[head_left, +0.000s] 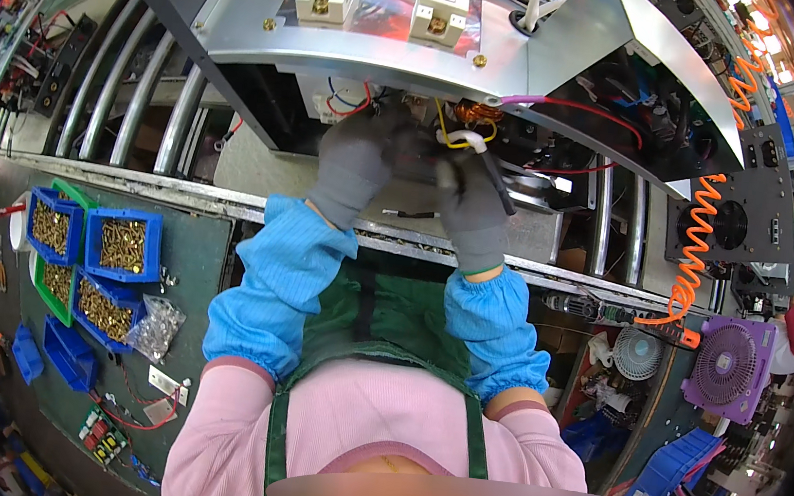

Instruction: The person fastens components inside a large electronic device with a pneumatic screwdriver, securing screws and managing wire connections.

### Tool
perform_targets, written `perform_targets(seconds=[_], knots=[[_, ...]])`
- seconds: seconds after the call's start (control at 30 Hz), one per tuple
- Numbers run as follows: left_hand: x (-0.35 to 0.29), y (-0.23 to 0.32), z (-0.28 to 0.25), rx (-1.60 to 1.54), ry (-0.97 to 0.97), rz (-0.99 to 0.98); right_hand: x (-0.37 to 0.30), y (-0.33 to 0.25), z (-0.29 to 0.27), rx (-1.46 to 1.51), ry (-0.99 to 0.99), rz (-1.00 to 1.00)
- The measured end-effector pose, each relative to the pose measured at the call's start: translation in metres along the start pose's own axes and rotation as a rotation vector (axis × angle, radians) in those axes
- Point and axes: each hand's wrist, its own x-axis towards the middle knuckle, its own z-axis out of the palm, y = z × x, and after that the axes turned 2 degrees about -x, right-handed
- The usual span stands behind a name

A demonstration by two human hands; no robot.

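A large metal equipment chassis (369, 62) with dark side panels lies in front of me, its underside compartment facing my hands. My left hand (356, 157), in a grey glove, reaches into the compartment beside a red wire. Its fingertips are dark and smeared, so their grip does not show. Just to the right, my right hand (472, 213), gloved alike, is raised at the compartment's edge with its fingers blurred. Next to it hangs a black cable (497, 180) with a white sleeve, near a yellow wire (448, 134) and a copper coil (477, 113). Whether the right hand grips the cable is unclear.
Metal rollers (141, 87) flank the chassis. Blue bins (156, 248) of brass-coloured screws stand at left, by a clear bag (156, 328) of small parts. An orange coiled hose (695, 243) hangs at right above a purple fan (728, 369). A short black piece (409, 214) lies below the chassis.
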Motion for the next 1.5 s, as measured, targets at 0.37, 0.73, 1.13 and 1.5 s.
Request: perform_targets(seconds=[0.37, 0.73, 1.13, 1.5], knots=[[-0.001, -0.011, 0.009, -0.001, 0.032, 0.003, -0.010, 0.009, 0.030, 0.238, 0.099, -0.070], [0.000, -0.007, 0.006, 0.094, -0.016, 0.028, 0.014, 0.053, 0.049, 0.158, -0.001, -0.115], [0.001, -0.011, 0.010, 0.025, 0.027, 0.056, 0.013, 0.038, 0.054, 0.140, -0.060, 0.129], [0.003, -0.012, 0.007, 0.054, -0.036, 0.021, 0.018, 0.029, 0.053, 0.024, -0.228, 0.192]])
